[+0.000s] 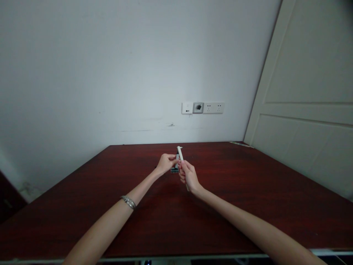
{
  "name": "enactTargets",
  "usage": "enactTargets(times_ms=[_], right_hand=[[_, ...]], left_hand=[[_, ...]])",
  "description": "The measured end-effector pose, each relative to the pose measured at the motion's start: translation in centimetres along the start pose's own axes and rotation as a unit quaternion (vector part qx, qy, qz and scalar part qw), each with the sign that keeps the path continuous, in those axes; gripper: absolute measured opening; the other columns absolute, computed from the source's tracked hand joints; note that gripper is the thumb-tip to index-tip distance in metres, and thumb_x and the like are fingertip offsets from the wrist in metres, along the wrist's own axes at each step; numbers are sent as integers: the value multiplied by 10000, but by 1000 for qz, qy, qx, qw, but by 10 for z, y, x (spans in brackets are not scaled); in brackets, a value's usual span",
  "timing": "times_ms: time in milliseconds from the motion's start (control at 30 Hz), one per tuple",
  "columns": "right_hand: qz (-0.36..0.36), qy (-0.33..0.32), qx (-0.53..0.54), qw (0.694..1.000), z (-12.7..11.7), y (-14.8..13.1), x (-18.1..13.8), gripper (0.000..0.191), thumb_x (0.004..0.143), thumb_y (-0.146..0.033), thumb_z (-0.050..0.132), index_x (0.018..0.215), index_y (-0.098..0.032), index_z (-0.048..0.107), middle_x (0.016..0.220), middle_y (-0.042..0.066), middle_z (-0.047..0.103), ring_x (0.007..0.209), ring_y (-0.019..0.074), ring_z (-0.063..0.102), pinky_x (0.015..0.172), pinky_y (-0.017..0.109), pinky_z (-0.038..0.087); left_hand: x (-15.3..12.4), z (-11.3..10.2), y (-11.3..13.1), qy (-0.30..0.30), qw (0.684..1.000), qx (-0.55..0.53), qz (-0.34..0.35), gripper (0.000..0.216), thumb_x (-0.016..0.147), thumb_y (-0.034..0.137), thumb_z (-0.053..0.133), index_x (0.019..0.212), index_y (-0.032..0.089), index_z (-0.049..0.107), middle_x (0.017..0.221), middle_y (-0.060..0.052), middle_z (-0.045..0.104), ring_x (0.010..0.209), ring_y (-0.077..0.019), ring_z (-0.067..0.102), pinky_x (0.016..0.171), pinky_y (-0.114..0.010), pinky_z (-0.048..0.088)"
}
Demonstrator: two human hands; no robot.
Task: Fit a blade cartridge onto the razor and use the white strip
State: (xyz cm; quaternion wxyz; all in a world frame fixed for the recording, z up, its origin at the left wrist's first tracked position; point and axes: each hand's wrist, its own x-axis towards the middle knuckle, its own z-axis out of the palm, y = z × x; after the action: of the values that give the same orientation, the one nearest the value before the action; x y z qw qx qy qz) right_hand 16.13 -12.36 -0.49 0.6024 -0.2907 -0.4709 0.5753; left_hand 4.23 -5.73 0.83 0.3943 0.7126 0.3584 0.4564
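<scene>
My right hand (189, 176) is closed around a slim white stick (180, 153), which tilts up and slightly left. A small metallic bit shows at the stick's top end, and its lower end sticks out below my fist. Just to the left, my left hand (166, 162) has its thumb and fingers pinched at a small grey upright piece (177, 160). Under that piece is a dark green, clear-edged base (174, 170) near the tabletop. My fingers partly cover this object, and its kind is too small to make out. Both hands are close together, nearly touching.
The dark red wooden table (110, 228) reaches back to a pale wall. Sockets and switch plates (203, 108) are set in the wall above it. A white panelled door (306, 110) stands along the right side. A thin flat strip (241, 144) lies at the back right corner.
</scene>
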Motion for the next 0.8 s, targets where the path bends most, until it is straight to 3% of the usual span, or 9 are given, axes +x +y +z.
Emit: enactTargets(times_ms=[167,367,533,700,800], right_hand=[[-26,5,13,1000,4,-4,4,423,693,-582,564,662,-196,394,428,-125,266,313,9,164,281,134,111],[15,-12,-8,1000,6,5,-2,418,707,-581,555,670,-198,390,427,-127,256,310,10,165,280,132,106],[-8,-2,5,1000,4,1,1,412,710,-574,555,674,-196,398,430,-127,247,318,10,162,286,128,113],[18,-47,-40,998,4,0,-3,384,743,-547,534,666,-186,428,424,-112,296,300,11,192,275,135,116],[-31,-47,-76,995,0,-6,-5,362,767,-514,524,695,-160,508,468,-86,367,296,11,247,265,145,157]], left_hand=[[-1,-3,-7,2,1000,17,24,262,628,345,672,659,85,667,569,-18,624,503,-108,510,514,-213,384],[2,-2,-8,7,1000,14,2,276,637,358,659,583,91,621,522,-7,585,462,-94,474,461,-199,355],[-1,-2,-3,-6,1000,-1,22,257,641,342,662,589,93,623,550,-14,601,497,-96,493,500,-201,378],[-1,-5,-4,10,1000,-2,0,215,647,304,652,650,89,636,526,-6,588,465,-100,499,469,-202,373],[0,-6,-5,-3,1000,-26,-2,193,673,281,640,694,90,623,543,-7,591,474,-101,522,479,-203,392]])
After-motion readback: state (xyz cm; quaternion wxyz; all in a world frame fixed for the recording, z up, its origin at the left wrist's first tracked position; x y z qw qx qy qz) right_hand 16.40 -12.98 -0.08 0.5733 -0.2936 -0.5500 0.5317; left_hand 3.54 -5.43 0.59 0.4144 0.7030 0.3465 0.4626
